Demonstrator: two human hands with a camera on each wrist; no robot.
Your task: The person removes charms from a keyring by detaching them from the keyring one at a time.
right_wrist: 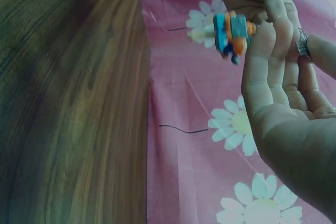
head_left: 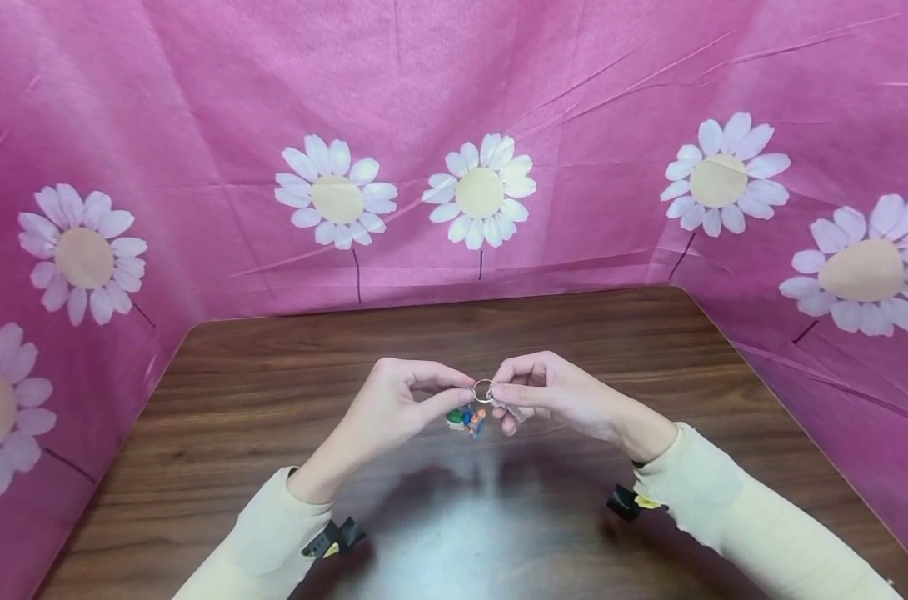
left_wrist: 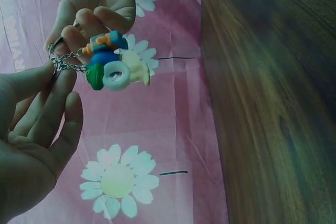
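In the head view, the left hand [head_left: 394, 404] and right hand [head_left: 574, 400] meet above the table [head_left: 274, 375], each pinching one side of a metal ring [head_left: 483, 381]. Charms [head_left: 466, 419] in green, blue and orange dangle just below the left fingertips. A greyish piece [head_left: 510, 409] at the right fingers is too small to identify. Cream sleeves [head_left: 731, 492] cover the forearms; pink cloth [head_left: 596, 58] with white flowers [head_left: 337, 198] stands behind.

In the left wrist view, chains [left_wrist: 68, 67] link the charms to the pinched ring; the right hand is close behind them.

In the right wrist view, thumb and finger pinch silvery metal [right_wrist: 303, 44], blurred, and the charms show beside the fingertips.
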